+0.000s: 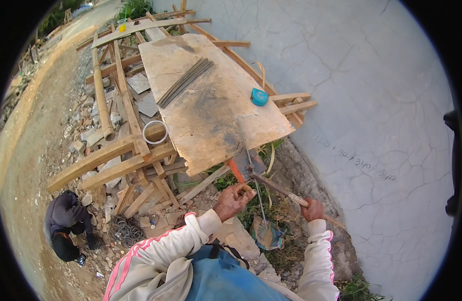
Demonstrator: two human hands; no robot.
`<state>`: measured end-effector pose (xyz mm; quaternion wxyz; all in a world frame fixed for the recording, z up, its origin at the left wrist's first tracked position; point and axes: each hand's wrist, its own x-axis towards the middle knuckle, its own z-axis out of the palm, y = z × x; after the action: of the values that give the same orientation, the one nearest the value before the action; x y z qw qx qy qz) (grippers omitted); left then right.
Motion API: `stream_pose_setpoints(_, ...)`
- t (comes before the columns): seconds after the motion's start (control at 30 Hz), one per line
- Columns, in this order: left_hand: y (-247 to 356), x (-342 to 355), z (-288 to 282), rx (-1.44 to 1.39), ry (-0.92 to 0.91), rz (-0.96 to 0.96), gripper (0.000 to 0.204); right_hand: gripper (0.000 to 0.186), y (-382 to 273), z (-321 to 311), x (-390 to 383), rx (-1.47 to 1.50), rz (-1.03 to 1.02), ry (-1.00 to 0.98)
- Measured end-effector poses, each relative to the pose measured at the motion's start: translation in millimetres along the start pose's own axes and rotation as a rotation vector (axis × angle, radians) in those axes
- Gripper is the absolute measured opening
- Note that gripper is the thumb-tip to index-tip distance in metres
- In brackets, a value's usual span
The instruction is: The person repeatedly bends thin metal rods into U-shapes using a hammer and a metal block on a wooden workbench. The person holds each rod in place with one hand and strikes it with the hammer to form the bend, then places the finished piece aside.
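Observation:
My right hand [312, 209] is wrapped around the wooden handle [297, 199] of a tool. The tool's dark metal end [263, 181] reaches a bending plate with an orange edge [237, 170] at the board's near end. A thin steel rod [261, 200] runs down across that plate, its far part lying over the board. Just left of the rod, my left hand [235, 201] has its fingers curled together at the tips; whatever is between them is too small to make out.
A worn plywood board [191, 135] rests on timber beams [110, 161], carrying a bundle of rods [186, 82] and a teal tape measure [259, 97]. A cracked grey wall [381, 100] stands right. Rubble, coiled wire [126, 229] and a crouching person [68, 223] are at left.

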<state>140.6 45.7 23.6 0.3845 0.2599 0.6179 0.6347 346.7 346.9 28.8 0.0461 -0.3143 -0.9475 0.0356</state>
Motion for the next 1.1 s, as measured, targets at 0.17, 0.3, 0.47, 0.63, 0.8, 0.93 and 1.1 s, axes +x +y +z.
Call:
stream_pose_setpoints(0.17, -41.4, -29.1, 70.0, -0.572, -0.273, -0.357, 0.040, 0.033, 1.8, 8.6, 0.4, -0.053, 0.023, 0.028)
stream_pose_setpoints(0.3, -48.9, -28.7, 78.5, -0.627, -0.306, -0.370, 0.035, 0.036, 2.8, 12.2, -0.8, -0.020, 0.014, 0.055)
stream_pose_setpoints(0.47, -49.4, -27.9, 74.4, -0.587, -0.307, -0.357, 0.034, 0.029, -5.7, 9.9, -7.0, -0.069, 0.056, 0.022)
stream_pose_setpoints(0.63, -50.7, -38.1, 47.2, -0.520, -0.341, -0.365, 0.033, 0.022, -41.7, -4.8, -49.7, -0.076, 0.176, 0.072)
stream_pose_setpoints(0.8, -56.1, -49.2, -34.9, -0.477, -0.378, -0.379, 0.032, 0.020, -142.5, 2.6, -146.3, -0.104, 0.478, 0.132)
stream_pose_setpoints(0.93, -50.0, -39.0, -75.0, -0.411, -0.469, -0.360, 0.030, 0.039, -192.5, 2.8, -172.7, 0.015, 0.622, 0.080)
stream_pose_setpoints(1.1, -42.6, -35.2, -71.8, -0.412, -0.543, -0.383, 0.032, 0.059, -156.3, -15.0, -185.4, 0.307, 0.418, -0.023)
